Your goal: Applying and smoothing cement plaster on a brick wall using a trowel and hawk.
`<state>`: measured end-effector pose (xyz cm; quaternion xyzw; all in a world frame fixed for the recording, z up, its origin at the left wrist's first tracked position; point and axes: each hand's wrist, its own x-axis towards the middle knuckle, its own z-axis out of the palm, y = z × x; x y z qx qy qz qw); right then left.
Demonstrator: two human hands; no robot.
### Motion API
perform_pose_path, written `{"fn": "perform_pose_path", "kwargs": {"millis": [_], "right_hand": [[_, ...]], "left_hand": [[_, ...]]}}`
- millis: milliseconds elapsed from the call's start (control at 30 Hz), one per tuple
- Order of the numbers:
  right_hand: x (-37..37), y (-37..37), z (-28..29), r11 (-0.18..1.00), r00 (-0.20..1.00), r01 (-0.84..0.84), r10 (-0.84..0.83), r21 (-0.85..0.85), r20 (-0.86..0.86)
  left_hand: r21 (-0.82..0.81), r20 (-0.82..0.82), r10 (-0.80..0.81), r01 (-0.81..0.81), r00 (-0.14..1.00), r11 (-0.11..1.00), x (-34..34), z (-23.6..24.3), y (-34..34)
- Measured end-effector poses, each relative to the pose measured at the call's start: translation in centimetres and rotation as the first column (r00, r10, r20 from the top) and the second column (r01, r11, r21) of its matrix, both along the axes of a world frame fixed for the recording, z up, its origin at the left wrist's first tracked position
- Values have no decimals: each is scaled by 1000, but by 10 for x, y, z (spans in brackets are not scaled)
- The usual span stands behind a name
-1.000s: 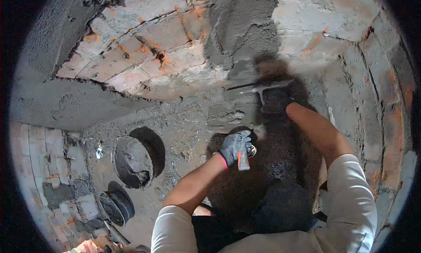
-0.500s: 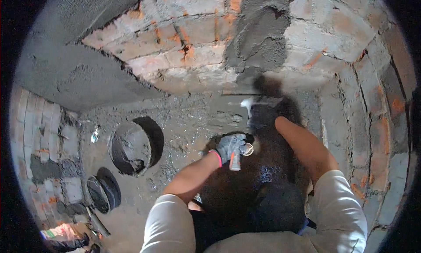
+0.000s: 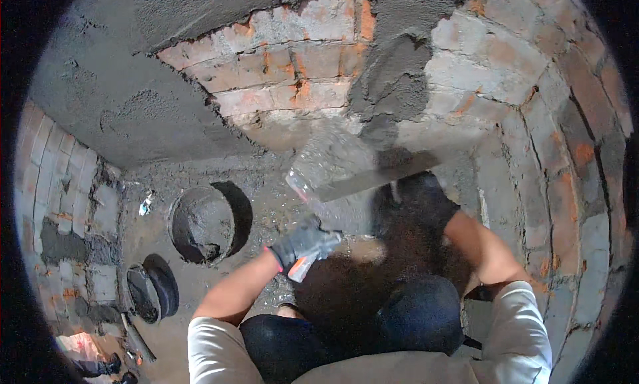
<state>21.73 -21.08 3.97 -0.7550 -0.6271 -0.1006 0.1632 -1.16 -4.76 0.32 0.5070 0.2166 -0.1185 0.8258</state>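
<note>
My left hand (image 3: 307, 243), in a grey glove with a pink cuff, is closed around a tool handle (image 3: 303, 267) with a white and orange end. Just beyond it a broad plate of wet grey mortar (image 3: 336, 158) stands tilted, blurred by motion; whether it joins that handle I cannot tell. My right hand (image 3: 426, 201), dark-gloved and in shadow, grips a plastering trowel. The trowel's long, straight blade (image 3: 383, 176) lies across the mortar, slanting up to the right. The right fingers are largely hidden in shadow.
Ahead is a brick wall (image 3: 286, 58) partly coated with grey mortar (image 3: 399, 71). A mortar-filled bucket (image 3: 203, 224) and a smaller bucket (image 3: 145, 294) stand on the left. A brick wall (image 3: 566, 178) closes in on the right. A bag (image 3: 83, 347) lies bottom left.
My left hand has moved left and slightly down with the handle. The mortar-laden plate has come up into view beyond it. My right hand has moved slightly down, its trowel blade now plainly visible.
</note>
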Motion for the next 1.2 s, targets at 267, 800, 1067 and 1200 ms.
{"fn": "perform_pose_path", "kwargs": {"millis": [267, 800, 1067, 1200], "right_hand": [[-64, 52, 36, 869, 958, 84, -205, -487, -201], [-25, 15, -2, 820, 954, 46, -204, -570, -217], [11, -50, -18, 994, 964, 99, -106, -37, -245], [37, -26, -55, 988, 966, 129, -145, -86, -216]], "left_hand": [[-169, 36, 55, -48, 998, 985, 4, -74, 6], [63, 33, 8, -10, 999, 998, 24, -27, -10], [340, -38, -154, 157, 987, 927, 24, 2, 43], [973, -184, -475, 227, 860, 34, 22, 38, 44]]}}
